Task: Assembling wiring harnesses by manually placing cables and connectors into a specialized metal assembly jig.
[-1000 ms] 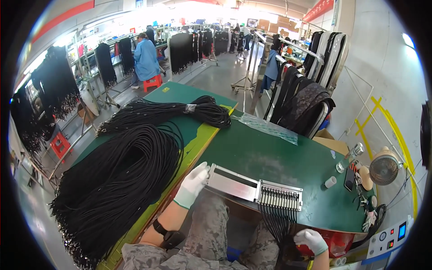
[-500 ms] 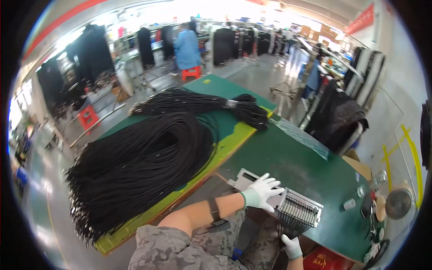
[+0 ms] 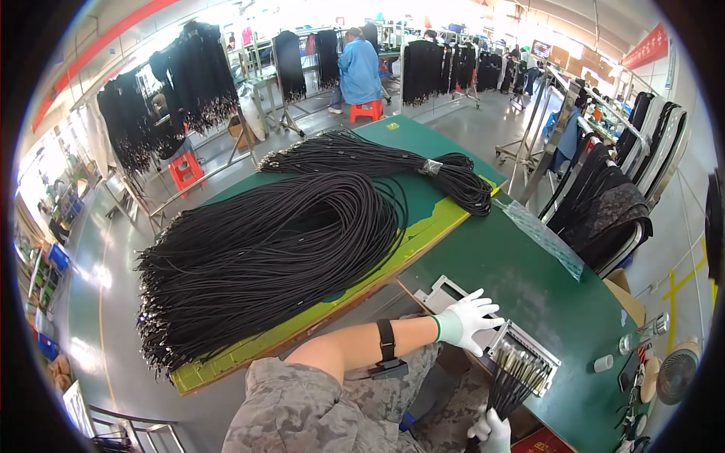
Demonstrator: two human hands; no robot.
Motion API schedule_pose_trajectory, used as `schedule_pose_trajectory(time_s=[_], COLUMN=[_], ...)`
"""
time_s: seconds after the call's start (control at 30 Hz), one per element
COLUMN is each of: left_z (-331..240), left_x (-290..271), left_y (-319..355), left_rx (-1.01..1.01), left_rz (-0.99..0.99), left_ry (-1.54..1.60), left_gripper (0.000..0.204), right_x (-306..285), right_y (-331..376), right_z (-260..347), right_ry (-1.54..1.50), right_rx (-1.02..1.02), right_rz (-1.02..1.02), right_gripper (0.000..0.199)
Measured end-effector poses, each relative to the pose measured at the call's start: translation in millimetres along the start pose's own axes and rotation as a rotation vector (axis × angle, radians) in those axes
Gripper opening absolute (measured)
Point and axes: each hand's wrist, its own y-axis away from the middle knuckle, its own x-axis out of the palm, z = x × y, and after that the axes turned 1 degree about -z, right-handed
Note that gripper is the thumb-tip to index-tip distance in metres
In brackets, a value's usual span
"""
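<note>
My left hand (image 3: 468, 322), in a white glove, lies with fingers spread across a flat metal fixture (image 3: 445, 291) at the green table's front edge. My right hand (image 3: 492, 432), also gloved, is closed round a bundle of black cables (image 3: 507, 394) just off that edge. The metal-tipped ends of the bundle fan out in front of the fixture's slotted frame (image 3: 545, 349), tilted up and partly covering it. Whether any tip still touches the frame I cannot tell.
A large pile of black cables (image 3: 279, 249) covers the table's left part, with a tied cable bundle (image 3: 377, 160) behind it. A clear plastic sheet (image 3: 545, 240) lies at the far edge. At right are a glass jar (image 3: 642, 334), a white cup (image 3: 603, 364) and a small fan (image 3: 678, 376).
The cable ends, earlier lying in a row inside the slotted frame, are now lifted and bunched in a fan. My right hand grips the bundle below. My left hand stays on the fixture; the view has shifted.
</note>
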Motion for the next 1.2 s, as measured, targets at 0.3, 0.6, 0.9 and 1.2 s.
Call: schedule_pose_trajectory(time_s=[0.3, 0.6, 0.9, 1.2], left_z=[-39.0, -155.2, -15.5, 169.7], left_x=[-17.6, -25.4, -100.6, -100.2], left_y=[-8.3, 4.6, -37.2, -69.6], left_rx=[0.191, 0.052, -0.173, -0.654], left_rz=[0.048, 0.531, -0.382, -0.854], left_ry=[0.165, 2.062, 2.416, 2.185], left_gripper=[0.1, 0.053, 0.036, 0.041], right_x=[70.9, 90.5, -16.2, 25.1], right_y=[88.0, 81.7, 122.1, -85.9], right_z=[62.5, 81.6, 123.0, 321.2], right_ry=[0.216, 0.642, 1.593, 2.033], right_rx=[-0.11, -0.395, -0.617, -0.896], right_rz=[-0.038, 0.08, -1.07, -0.918], right_gripper=[0.031, 0.036, 0.024, 0.013])
